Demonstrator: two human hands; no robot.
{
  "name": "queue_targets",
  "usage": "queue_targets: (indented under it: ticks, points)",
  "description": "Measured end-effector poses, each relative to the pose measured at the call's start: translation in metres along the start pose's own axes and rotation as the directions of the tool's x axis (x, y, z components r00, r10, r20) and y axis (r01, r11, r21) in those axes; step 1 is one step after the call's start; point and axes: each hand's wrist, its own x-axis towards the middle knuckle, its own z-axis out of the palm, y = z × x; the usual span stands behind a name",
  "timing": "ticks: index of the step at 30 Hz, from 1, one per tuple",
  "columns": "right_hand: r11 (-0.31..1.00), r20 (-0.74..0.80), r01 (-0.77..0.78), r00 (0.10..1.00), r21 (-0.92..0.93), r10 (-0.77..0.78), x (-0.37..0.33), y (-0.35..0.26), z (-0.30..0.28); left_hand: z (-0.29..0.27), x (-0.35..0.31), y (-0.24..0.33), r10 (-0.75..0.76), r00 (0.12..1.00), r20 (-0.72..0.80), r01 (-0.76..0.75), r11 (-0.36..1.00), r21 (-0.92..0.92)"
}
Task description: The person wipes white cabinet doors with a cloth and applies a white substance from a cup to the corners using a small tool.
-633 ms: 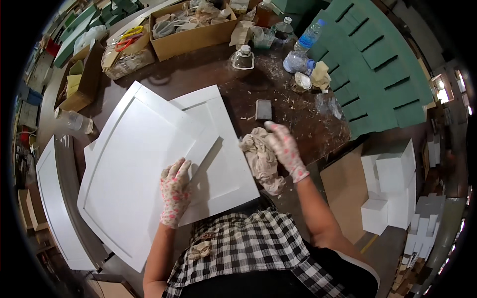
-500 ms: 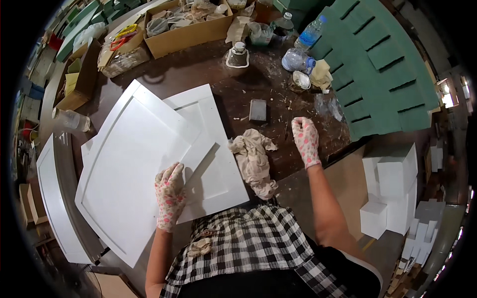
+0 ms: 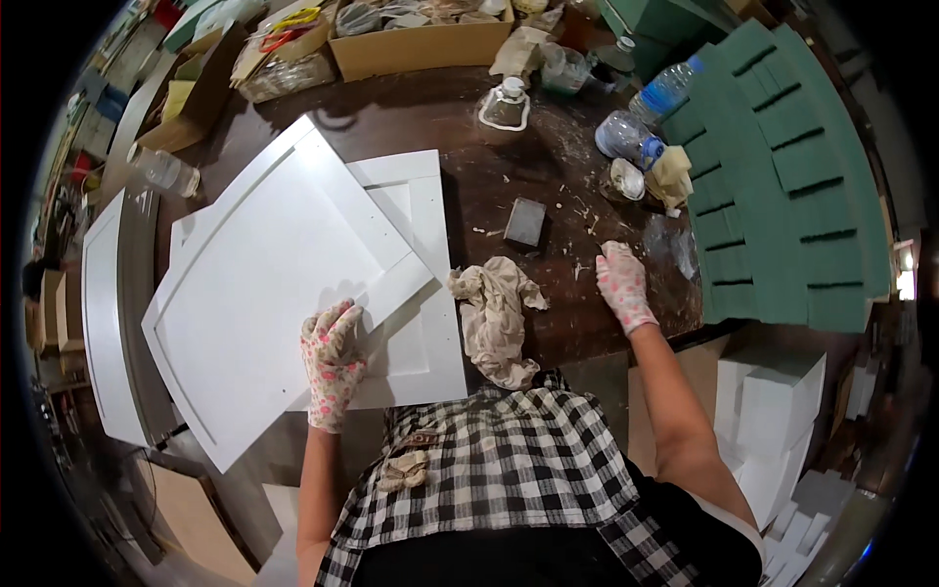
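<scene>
My left hand (image 3: pixel 334 362), in a white glove with pink spots, lies on the lower edge of a white framed panel (image 3: pixel 259 264) with its fingers stretched out. That panel rests tilted across a second white panel (image 3: pixel 421 347), which shows along its right side. My right hand (image 3: pixel 623 284), in a matching glove, is low over the brown table at the right with its fingers curled together. Whatever its fingers may hold is hidden. Between the hands are a crumpled beige rag (image 3: pixel 496 318) and a grey rectangular block (image 3: pixel 525 222).
A glass bottle (image 3: pixel 505 112) stands beyond the block. Plastic bottles (image 3: pixel 626 137) lie near slotted green boards (image 3: pixel 792 186) at the right. An open cardboard box (image 3: pixel 421 49) sits at the back, a clear jar (image 3: pixel 164 170) at the left, and a curved white panel (image 3: pixel 103 313) beyond the table's left side.
The whole view has shifted and turned a little. My right hand's fingers now point lower toward the table. My left hand stays on the upper white panel.
</scene>
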Motion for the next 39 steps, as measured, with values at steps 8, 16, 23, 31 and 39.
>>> queue_targets:
  ticks: [8,16,23,31,39]
  points:
    - [0.522,-0.031,0.202,0.948,0.828,-0.317,0.045,-0.119,-0.063,0.001,0.004,0.024,-0.086,0.994,-0.069,0.095,0.986,0.135]
    - [0.505,-0.196,0.757,0.616,0.414,-0.763,0.077,-0.204,-0.049,0.019,0.008,0.036,-0.221,0.964,-0.146,0.251,0.938,0.238]
    - [0.473,-0.185,0.794,0.567,0.382,-0.803,0.095,-0.219,-0.032,0.02,0.01,0.041,-0.259,0.956,-0.142,0.286,0.931,0.227]
    - [0.338,-0.148,0.869,0.411,0.361,-0.9,0.102,-0.223,-0.035,0.02,0.009,0.039,-0.261,0.953,-0.154,0.293,0.921,0.256]
    - [0.314,-0.142,0.885,0.38,0.344,-0.914,0.102,-0.222,-0.034,0.019,0.009,0.038,-0.272,0.952,-0.143,0.3,0.926,0.23]
